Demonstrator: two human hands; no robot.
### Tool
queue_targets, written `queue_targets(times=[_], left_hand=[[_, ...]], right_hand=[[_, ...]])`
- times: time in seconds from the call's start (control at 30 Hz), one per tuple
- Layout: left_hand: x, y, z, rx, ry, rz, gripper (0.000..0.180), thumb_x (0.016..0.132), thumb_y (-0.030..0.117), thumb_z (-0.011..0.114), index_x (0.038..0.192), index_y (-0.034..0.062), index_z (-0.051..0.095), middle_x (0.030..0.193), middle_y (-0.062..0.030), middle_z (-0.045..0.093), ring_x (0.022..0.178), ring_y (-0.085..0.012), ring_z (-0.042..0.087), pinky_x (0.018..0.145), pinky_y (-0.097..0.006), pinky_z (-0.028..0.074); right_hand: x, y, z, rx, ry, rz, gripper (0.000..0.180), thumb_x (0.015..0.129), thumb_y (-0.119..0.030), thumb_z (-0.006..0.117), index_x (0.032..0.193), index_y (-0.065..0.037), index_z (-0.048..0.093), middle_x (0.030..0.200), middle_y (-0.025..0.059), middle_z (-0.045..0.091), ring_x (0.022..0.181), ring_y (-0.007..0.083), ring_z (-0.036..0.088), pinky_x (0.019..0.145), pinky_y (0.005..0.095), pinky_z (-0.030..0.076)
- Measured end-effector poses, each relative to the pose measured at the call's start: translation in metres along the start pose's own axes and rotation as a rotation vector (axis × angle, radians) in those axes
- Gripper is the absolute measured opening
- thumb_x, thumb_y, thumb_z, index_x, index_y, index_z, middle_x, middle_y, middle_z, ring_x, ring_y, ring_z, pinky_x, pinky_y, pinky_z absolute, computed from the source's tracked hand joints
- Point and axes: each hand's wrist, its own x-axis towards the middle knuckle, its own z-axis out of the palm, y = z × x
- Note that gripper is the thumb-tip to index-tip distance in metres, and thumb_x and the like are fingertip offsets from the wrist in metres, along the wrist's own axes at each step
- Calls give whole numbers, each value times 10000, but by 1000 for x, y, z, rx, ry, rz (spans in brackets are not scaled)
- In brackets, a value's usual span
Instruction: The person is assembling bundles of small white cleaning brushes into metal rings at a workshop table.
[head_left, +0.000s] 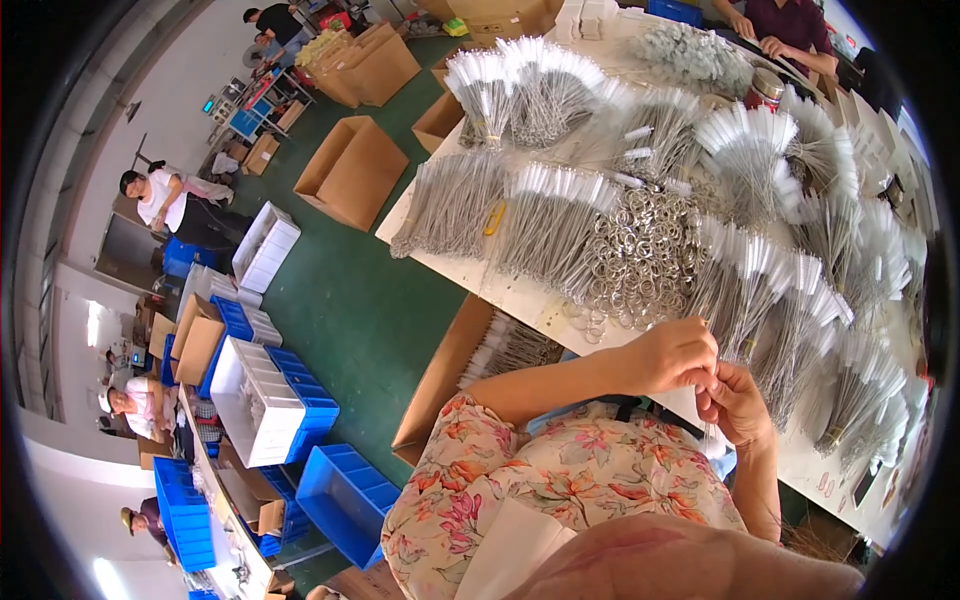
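Pinched fingers close my left hand just over the near edge of the worktable. My right hand meets it fingertip to fingertip, also closed. A thin, wire-like sliver shows at the fingertips, too small to name. Beyond my hands lies a heap of shiny metal rings. Bundles of thin wire-stemmed brushes with white bristle heads flank the rings, and more brushes lie close to my right hand.
A yellow-handled tool rests among the brushes. An open carton holding brushes stands below the table edge at my left. Blue bins and a cardboard box sit on the green floor. A co-worker's hands are across the table.
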Motion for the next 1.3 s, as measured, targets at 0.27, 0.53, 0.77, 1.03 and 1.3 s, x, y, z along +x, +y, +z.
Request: queue_targets(times=[0.27,0.53,0.77,1.03,1.3], left_hand=[[-48,-84,-20,726,-238,-549,244,766,173,637,929,24,532,803,-105,584,664,-289,602,571,-362,495],[-37,-97,-11,786,-180,-449,186,737,173,644,806,47,525,744,-89,553,662,-277,600,539,-380,487],[-38,-94,-12,726,-127,-578,171,772,182,627,780,37,536,753,-107,572,699,-293,598,573,-394,475],[-20,-86,-19,453,15,-732,178,809,171,613,839,7,549,771,-127,613,692,-267,616,599,-356,482],[5,-21,-7,-195,105,-730,83,825,49,590,829,-1,524,686,-69,606,554,-85,598,492,-240,465]], right_hand=[[-30,38,-32,-1698,345,-88,40,745,-83,589,747,-43,594,737,78,607,613,234,593,548,354,450],[-18,54,-10,-1558,478,-231,83,778,-104,561,730,-40,585,680,132,581,634,305,594,568,393,449],[-5,32,1,-1047,506,-318,101,810,-101,573,791,-8,609,630,138,574,552,267,576,525,339,428],[7,13,7,-966,487,-417,94,819,-64,565,797,21,599,616,121,566,545,192,567,521,292,430],[17,2,-4,-465,449,-380,132,872,-91,543,854,30,593,706,11,574,505,53,415,470,208,351]])
